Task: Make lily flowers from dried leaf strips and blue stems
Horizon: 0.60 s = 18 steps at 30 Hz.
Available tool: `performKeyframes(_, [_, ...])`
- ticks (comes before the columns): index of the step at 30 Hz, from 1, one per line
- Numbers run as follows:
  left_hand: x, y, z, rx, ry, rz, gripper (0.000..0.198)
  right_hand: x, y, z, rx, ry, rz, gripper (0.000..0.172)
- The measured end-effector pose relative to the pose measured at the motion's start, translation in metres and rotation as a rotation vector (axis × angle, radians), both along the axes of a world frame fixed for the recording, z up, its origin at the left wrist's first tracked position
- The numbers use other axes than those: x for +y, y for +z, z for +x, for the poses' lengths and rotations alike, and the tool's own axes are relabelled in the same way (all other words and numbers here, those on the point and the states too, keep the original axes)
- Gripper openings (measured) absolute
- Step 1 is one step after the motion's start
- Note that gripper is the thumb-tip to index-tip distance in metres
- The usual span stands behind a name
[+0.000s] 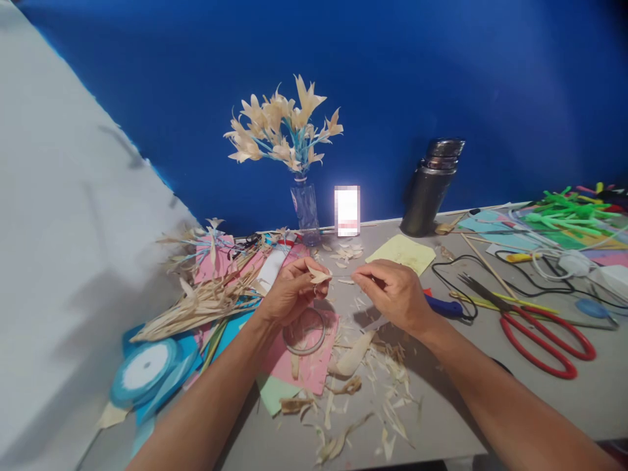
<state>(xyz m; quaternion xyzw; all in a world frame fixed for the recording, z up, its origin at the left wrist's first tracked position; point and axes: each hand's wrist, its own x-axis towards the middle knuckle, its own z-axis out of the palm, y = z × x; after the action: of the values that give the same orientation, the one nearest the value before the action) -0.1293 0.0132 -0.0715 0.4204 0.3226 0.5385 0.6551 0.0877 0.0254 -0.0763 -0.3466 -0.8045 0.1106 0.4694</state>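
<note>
My left hand [287,291] pinches a small pale dried-husk petal [320,276] between thumb and fingers, above the middle of the table. From the petal a thin thread [342,275], possibly wire, stretches to my right hand [395,294], whose thumb and forefinger are closed on its other end. Under my left hand a ring-shaped coil [305,350] lies on pink paper [318,373]. Husk scraps [353,356] are strewn below the hands. Behind them stands a clear bottle [305,209] holding husk flowers [284,121] on blue stems.
Red-handled scissors [534,327] and a blue-handled tool [444,306] lie to the right, among cables. A dark flask [429,190] stands at the back near yellow paper [402,254]. Husk strips [196,307] and a blue ribbon spool [144,369] are at left.
</note>
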Motion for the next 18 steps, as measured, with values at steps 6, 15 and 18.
performKeyframes(6, [-0.0015,0.0043,0.0005,0.0,-0.049,0.017,0.021,0.0004,-0.0015,-0.0005,-0.029,-0.034,0.007,0.016])
performKeyframes(15, [-0.0013,0.0043,-0.0052,-0.065,-0.145,-0.042,0.021,0.0,-0.0022,-0.0017,-0.056,-0.06,-0.023,0.018])
performKeyframes(18, [-0.0016,0.006,-0.0047,-0.049,-0.129,-0.058,0.018,0.0002,-0.0022,-0.0015,-0.064,-0.065,-0.018,0.018])
